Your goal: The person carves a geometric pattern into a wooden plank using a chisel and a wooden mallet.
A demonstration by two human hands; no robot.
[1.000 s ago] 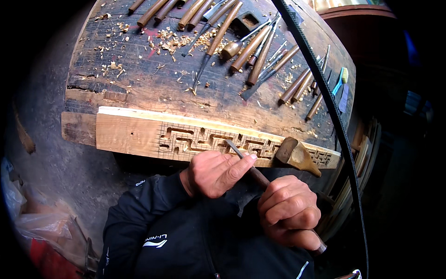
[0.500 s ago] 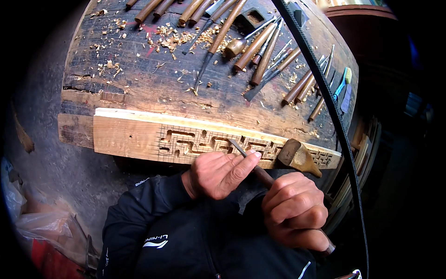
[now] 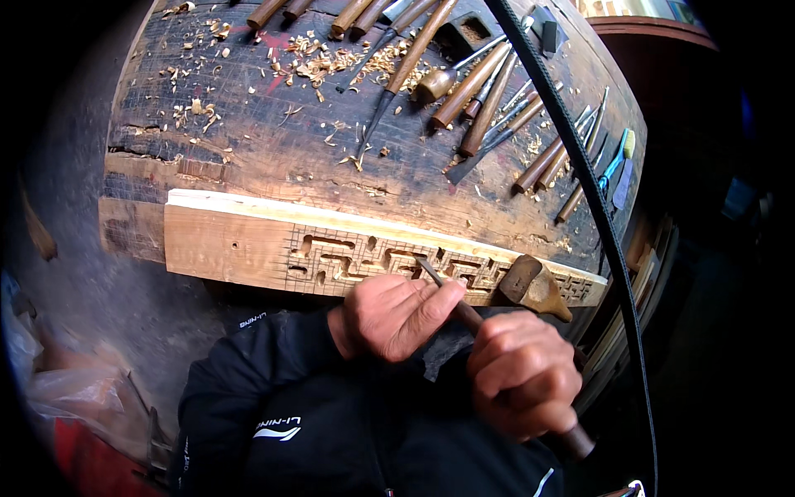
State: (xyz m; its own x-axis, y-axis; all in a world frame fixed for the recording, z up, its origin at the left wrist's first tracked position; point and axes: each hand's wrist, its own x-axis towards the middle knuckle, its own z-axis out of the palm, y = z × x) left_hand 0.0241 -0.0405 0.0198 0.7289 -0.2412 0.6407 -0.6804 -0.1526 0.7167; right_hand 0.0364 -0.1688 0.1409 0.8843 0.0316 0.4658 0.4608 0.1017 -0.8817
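Note:
A long pale board (image 3: pixel 225 232) lies along the bench's near edge, its right part marked with a grid and carved with angular grooves and slots. My left hand (image 3: pixel 393 313) is closed around the blade of a chisel (image 3: pixel 432 270), whose tip sits in the carving near the board's middle. Behind it, my right hand (image 3: pixel 526 369) is wrapped round the dark wooden handle, which sticks out past my fist at lower right. A rounded wooden mallet (image 3: pixel 534 286) rests on the board, right of my left hand.
The scarred bench (image 3: pixel 190 132) holds several wooden-handled chisels (image 3: pixel 470 87), scattered shavings (image 3: pixel 323 62), a dark block (image 3: pixel 460 33) and a blue-handled brush (image 3: pixel 617 161). A black cord (image 3: pixel 596 199) crosses the view. Boards stand at right (image 3: pixel 646 273); plastic sheeting (image 3: pixel 83 389) lies lower left.
The view has shifted a little. The chisel tip and both my hands have moved slightly rightward; the right hand is blurred, and more of the handle shows below it.

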